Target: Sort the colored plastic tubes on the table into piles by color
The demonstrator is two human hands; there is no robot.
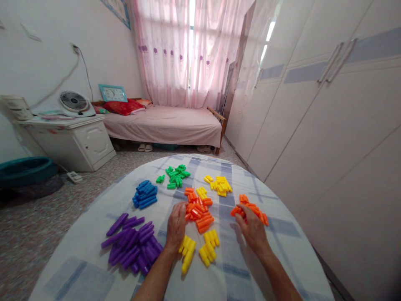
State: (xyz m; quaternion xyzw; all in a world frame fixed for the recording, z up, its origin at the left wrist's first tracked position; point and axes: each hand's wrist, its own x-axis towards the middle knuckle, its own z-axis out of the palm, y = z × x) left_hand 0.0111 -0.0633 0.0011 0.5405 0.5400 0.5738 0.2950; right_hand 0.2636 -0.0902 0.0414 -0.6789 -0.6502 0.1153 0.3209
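My left hand (177,223) rests cupped against the left side of the middle pile of orange plastic pieces (200,209); its fingers are partly hidden, and no held piece shows. Farther right, my right hand (252,228) reaches onto a second pile of orange plastic pieces (258,213), with thumb and forefinger closed about an orange piece (234,211) at its left edge. Short yellow pieces (188,251) lie just by my left wrist, with another yellow group (209,248) between the hands. Beyond the middle pile are more yellow pieces (222,185).
Long purple pieces (128,246) are heaped left of my left forearm. Behind them sit blue pieces (145,194) and green pieces (177,175). All lie on a round table with a checked cloth (282,251). A bed (166,125) and wardrobe (313,138) stand beyond.
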